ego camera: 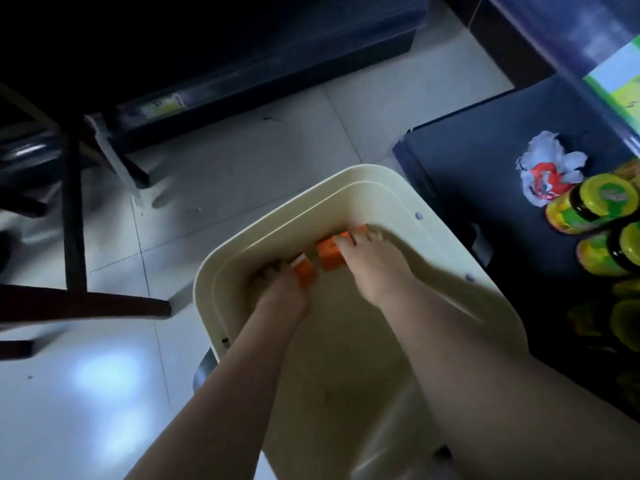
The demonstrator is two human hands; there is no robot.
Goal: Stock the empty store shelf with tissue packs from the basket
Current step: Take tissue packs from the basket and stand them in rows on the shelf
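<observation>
Two packs: left pack (pixel 305 271) under the left hand (pixel 280 294), right pack (pixel 330 258) under the right hand (pixel 377 268); one basket (pixel 205 289) around both hands; two jars right of the right hand, near jar (pixel 588 206) and far jar (pixel 611 251); others too blurred to count.

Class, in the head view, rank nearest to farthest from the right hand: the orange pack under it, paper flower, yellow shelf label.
1. Orange pack, under the right hand.
2. Paper flower, off to the right.
3. Yellow shelf label, far left.

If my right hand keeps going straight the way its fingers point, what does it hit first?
Likely the far inner wall of the cream plastic basket, since the right hand grips an orange tissue pack; blur makes depth uncertain.
</observation>
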